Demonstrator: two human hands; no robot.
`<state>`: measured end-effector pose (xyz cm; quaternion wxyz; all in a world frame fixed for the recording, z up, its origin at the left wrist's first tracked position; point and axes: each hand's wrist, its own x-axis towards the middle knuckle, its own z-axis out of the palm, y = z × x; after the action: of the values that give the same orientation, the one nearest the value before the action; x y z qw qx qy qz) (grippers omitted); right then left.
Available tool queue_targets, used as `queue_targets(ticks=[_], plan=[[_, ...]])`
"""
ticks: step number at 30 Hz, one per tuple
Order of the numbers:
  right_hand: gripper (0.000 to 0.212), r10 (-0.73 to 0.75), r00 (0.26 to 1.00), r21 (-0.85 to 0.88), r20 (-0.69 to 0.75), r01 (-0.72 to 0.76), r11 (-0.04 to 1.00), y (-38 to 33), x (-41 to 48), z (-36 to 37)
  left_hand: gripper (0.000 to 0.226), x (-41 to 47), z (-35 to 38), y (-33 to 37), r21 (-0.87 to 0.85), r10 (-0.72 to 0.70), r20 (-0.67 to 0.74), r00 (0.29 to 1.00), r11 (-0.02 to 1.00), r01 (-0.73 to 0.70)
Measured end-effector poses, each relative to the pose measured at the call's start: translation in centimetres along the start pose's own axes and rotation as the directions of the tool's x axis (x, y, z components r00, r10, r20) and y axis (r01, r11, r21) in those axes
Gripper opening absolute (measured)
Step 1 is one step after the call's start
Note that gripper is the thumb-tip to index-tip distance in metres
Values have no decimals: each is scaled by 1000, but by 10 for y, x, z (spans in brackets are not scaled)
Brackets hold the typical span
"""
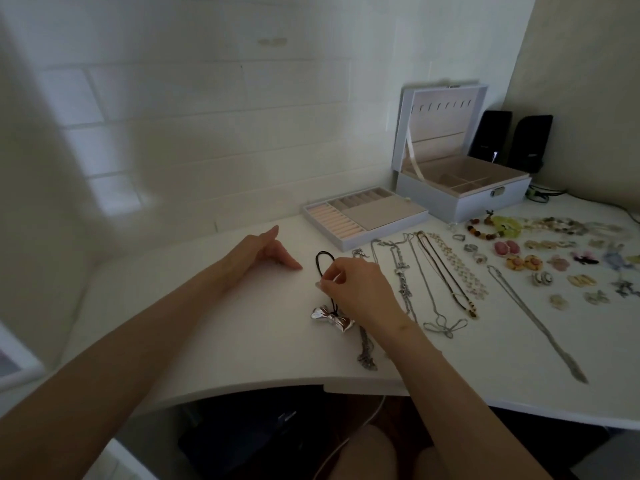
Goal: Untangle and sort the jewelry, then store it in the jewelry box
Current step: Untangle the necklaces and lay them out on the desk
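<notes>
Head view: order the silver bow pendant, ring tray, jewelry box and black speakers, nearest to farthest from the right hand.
From the right hand, pinching the black cord:
1. Silver bow pendant, just below-left of it.
2. Ring tray, behind the hand.
3. Jewelry box, open, back right.
4. Black speakers, behind the box by the wall.

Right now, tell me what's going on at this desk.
A person is sorting jewelry on a white desk. The right hand pinches the black cord necklace with a silver bow pendant; the left hand rests open beside it. Other necklaces lie in rows to the right, earrings beyond. The jewelry box stands open at the back, its tray beside it; no jewelry shows in either.
</notes>
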<state>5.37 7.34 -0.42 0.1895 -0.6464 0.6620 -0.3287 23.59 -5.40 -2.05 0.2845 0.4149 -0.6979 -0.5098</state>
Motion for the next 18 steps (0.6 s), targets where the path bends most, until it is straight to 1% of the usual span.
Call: queue_targets(ticks=[2,4,7,9,11,14,17,18], plan=[[13,-1,1000,12,-8,1,1000,0,1,0,65,-8,-2,1,-42,-10,0,1000,999,10],[13,7,1000,6,-26,-6,1000,2,2,-2,54,-12,-1,4,-28,36,-28,999,999,-36],[14,17,1000,20,-26,-17,1000,7,4,-10,22,-14,7,10,96,152,-67,986,985,-145],[11,-11,999,19,33,11,1000,8,2,-16,10,-12,13,16,190,182,-52,982,967,-169],[19,-54,994,9,95,53,999,8,-3,-19,10,-8,18,19,330,212,-6,977,923,-198],[22,-118,986,-24,115,122,992,8,-9,-19,18,-2,26,21,556,260,71,963,791,-254],[16,-159,981,-50,110,165,985,11,-12,-17,28,0,35,24,674,275,119,954,683,-281],[14,-162,982,-64,100,169,984,12,-12,-18,25,1,37,26,702,283,114,952,655,-279]])
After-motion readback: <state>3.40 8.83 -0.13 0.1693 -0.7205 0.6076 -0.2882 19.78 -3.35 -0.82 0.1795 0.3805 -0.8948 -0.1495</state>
